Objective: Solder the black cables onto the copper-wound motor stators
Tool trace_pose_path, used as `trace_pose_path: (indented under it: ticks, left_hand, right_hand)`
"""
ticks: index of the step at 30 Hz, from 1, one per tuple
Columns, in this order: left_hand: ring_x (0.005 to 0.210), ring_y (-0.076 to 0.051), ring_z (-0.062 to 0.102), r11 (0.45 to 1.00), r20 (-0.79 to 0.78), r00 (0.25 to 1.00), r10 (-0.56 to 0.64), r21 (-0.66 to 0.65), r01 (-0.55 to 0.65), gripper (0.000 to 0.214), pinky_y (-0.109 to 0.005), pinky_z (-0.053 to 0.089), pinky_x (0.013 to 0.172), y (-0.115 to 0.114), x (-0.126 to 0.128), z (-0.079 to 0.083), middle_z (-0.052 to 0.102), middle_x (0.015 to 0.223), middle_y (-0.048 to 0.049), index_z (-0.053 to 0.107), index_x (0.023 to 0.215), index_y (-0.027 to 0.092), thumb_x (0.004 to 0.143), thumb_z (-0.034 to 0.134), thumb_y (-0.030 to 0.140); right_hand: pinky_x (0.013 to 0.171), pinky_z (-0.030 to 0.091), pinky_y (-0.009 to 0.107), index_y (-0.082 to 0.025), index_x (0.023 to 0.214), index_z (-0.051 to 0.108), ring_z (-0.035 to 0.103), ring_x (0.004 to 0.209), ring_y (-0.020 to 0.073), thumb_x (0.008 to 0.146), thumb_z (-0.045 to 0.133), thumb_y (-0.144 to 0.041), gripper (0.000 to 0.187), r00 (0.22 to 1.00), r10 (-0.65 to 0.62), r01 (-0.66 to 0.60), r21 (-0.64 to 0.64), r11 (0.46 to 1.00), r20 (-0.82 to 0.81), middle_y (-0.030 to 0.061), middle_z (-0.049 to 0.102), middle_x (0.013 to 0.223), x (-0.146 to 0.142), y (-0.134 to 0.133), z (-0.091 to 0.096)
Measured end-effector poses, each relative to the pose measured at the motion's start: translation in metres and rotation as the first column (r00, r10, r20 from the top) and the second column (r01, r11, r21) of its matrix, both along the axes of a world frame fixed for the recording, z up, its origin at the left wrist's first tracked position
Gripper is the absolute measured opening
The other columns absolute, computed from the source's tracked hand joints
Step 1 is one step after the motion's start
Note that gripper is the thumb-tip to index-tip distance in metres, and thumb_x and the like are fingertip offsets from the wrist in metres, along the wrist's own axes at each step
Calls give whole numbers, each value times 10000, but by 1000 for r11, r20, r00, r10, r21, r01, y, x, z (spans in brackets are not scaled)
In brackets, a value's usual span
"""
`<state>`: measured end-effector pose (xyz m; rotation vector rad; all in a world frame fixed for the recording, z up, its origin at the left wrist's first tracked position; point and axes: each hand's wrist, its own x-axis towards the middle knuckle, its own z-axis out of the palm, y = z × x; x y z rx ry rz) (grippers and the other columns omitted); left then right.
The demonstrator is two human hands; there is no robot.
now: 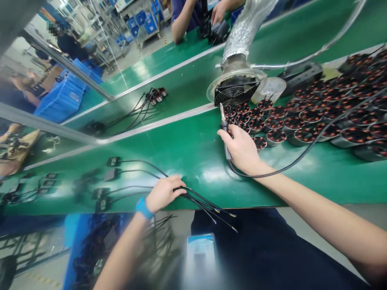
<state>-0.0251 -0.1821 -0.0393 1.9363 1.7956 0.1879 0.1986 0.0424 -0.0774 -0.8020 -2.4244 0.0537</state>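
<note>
My right hand [243,147] is closed around a soldering iron [224,131], its metal tip pointing up and away towards the black fan guard. The iron's black cord loops back over my right forearm. My left hand [166,191], with a blue band [144,208] at the wrist, grips several black cables [199,199] near the table's front edge. Their stripped ends, with coloured wires showing, fan out to the right over the edge. At the cables' other ends, small black square parts [111,174] lie on the green table to the left.
Many round motor stators [299,121] with copper windings crowd the table's right side. A fume duct [244,36] with a round hood and fan [236,92] stands behind the iron. Beyond a metal rail [169,121] lie more cables. Blue bins [62,96] and other people are at the back.
</note>
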Motion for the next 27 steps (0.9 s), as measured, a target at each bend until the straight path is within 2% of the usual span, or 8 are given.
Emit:
trace_pose_path:
  ticks: [8,12,14,16,19,21,23,27]
  left_hand:
    - [733,-133,577,999,-42,998,42,5,-42,234,-248,422,683,12,-2,-17,611,909,-9,650,891,202,954,594,420]
    - [705,-128,555,980,-40,984,176,103,-171,215,-252,397,659,19,3,-23,616,902,-8,641,897,203,968,573,395]
    - [669,-125,536,955,9,966,258,148,-256,234,-253,381,650,26,6,-24,612,810,7,645,862,207,967,569,402]
    - [624,-118,510,911,110,925,363,168,-377,285,-252,371,644,36,9,-23,588,714,21,652,838,208,989,516,408]
    - [562,-111,479,814,352,792,498,125,-567,369,-244,370,610,56,20,-20,545,636,31,668,898,203,1023,400,422]
    - [556,-116,478,795,489,713,502,63,-603,392,-238,371,584,71,31,-18,529,621,28,681,939,188,1013,394,446]
    - [587,-121,485,787,570,660,490,37,-616,396,-235,370,581,86,45,-16,533,630,17,692,890,168,978,456,473]
    - [592,-102,425,731,642,585,496,56,-680,411,-231,332,570,111,69,-16,502,620,25,602,692,160,882,608,525]
  right_hand:
    - [752,480,426,-220,1193,589,515,882,283,966,376,-132,324,998,58,-59,-21,998,-20,141,529,1074,-4,15,-15]
    - [769,497,412,-211,1212,576,512,888,272,969,365,-125,333,993,115,-115,-3,993,-10,140,521,1087,0,3,-9]
    - [765,513,399,-199,1218,573,516,901,271,981,361,-134,324,991,135,-135,11,991,17,150,526,1103,2,-8,-4]
    - [764,528,383,-203,1220,572,527,922,266,986,365,-131,321,986,160,-160,15,987,39,147,538,1111,3,-20,-2]
    - [785,547,369,-211,1211,580,549,956,254,979,372,-104,330,970,242,-242,25,970,12,131,561,1111,6,-31,-3]
    - [796,556,367,-210,1211,585,562,984,249,978,374,-91,336,956,292,-291,29,956,-38,129,569,1126,9,-34,-6]
    - [817,560,374,-221,1209,591,573,1019,247,981,404,-99,319,941,319,-318,30,948,-114,121,575,1138,12,-35,-10]
    - [826,572,407,-264,1194,581,598,1004,251,944,587,-162,269,903,240,-234,63,970,-357,95,579,1100,19,-36,-17]
